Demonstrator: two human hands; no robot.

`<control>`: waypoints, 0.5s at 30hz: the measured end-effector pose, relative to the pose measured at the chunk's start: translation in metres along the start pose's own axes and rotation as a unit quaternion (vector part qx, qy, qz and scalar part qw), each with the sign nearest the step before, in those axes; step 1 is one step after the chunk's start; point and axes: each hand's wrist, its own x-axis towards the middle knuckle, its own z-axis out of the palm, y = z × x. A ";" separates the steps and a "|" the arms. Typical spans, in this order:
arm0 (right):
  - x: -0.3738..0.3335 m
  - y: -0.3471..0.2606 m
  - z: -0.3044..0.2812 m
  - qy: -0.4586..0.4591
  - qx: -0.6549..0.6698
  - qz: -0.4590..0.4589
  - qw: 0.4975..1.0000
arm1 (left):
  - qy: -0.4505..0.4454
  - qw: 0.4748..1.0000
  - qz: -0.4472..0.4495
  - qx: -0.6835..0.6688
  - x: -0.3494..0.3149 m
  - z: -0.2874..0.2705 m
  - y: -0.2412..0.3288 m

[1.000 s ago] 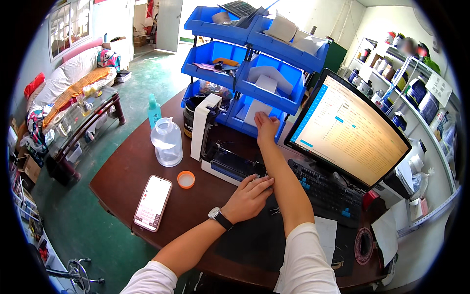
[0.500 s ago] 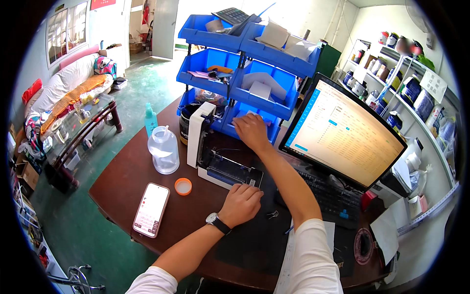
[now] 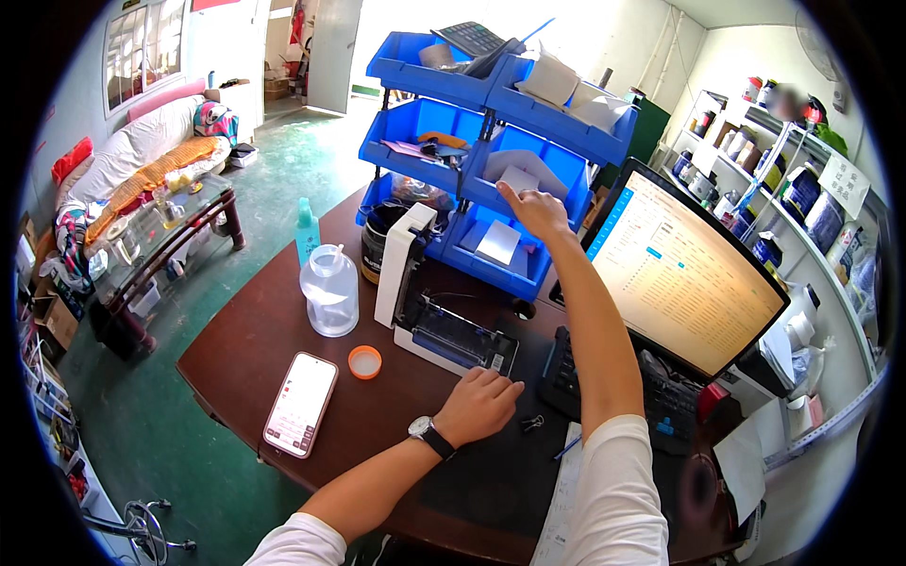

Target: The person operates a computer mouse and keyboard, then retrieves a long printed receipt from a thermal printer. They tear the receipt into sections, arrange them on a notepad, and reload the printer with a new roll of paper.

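Brown desk (image 3: 236, 358) carries blue bins at its far side. Lower right bin (image 3: 491, 271) holds a white stack (image 3: 497, 242); middle right bin (image 3: 483, 193) holds white pieces (image 3: 524, 163). Before the latter my right fingers (image 3: 538, 203) are bent; whether they grip, I cannot tell. Likewise my left fingers (image 3: 489, 379), curled beside the opened printer (image 3: 434, 346). Left stands a translucent bottle (image 3: 330, 297); my right forearm (image 3: 609, 349) partly hides the keyboard (image 3: 562, 377).
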 end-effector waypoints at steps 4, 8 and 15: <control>-0.002 0.002 0.003 0.027 -0.027 0.000 0.999 | -0.001 1.000 0.002 -0.003 -0.001 0.002 0.000; -0.004 0.002 -0.006 0.030 0.124 0.029 0.991 | 0.003 1.000 0.002 -0.008 -0.001 0.000 -0.001; -0.002 0.026 0.013 0.370 0.231 -0.032 0.900 | 0.010 1.000 0.021 -0.011 0.004 0.000 -0.001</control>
